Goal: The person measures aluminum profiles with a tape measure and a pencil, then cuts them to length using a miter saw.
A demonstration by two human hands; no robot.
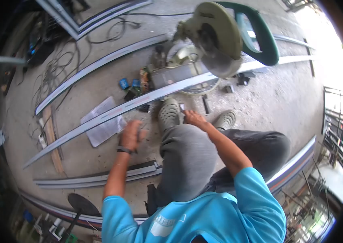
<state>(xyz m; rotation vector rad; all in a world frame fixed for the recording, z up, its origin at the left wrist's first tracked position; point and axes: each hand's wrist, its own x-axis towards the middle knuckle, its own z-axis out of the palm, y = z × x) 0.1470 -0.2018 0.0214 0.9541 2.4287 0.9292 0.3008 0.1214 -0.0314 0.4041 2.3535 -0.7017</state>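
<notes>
My left hand (pixel 131 135), a dark band at its wrist, is raised in front of my knee with its fingers apart. It holds nothing and is somewhat blurred. Close by lies a sheet of paper (pixel 98 137), partly under a long pale metal profile (pixel 139 99). This profile runs across the bed of a green-handled miter saw (pixel 220 44). Down between my shoes, my right hand (pixel 195 118) has its fingers closed around a small thing with a pale end (pixel 182 106), too small to name. A dark narrow bar (pixel 206 104) lies on the floor just beyond that hand.
Another profile (pixel 98 67) lies behind the first, near tangled cables (pixel 58 67). Blue-labelled small containers (pixel 124 84) stand left of the saw. A wooden strip (pixel 53 141) lies under the profile's left end. More profiles (pixel 98 178) lie beside me. Debris speckles the floor.
</notes>
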